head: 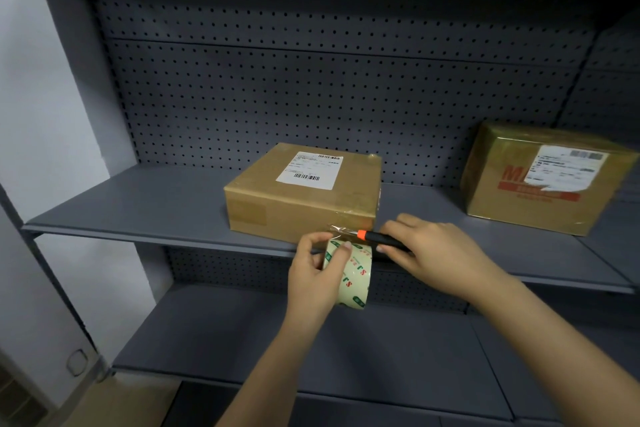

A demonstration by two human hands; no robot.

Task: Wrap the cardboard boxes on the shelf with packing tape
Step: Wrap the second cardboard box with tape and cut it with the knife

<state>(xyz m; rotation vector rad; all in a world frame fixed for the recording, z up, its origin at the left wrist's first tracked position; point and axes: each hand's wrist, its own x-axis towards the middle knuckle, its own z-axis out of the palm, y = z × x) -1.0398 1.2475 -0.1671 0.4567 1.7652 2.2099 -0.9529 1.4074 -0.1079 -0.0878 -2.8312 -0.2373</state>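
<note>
Cutting step, at front right corner of flat brown cardboard box (298, 199) on grey shelf (131, 204). Gripping cream printed tape roll (351, 276) in left hand (311, 276), black orange-tipped knife (379, 238) in right hand (434, 248). Next, likely: slice taut strip (341, 228).

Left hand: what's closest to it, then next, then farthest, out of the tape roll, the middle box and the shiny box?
1. tape roll, gripped in the left hand itself.
2. middle box, just behind the hand.
3. shiny box, far off to the right.
</note>
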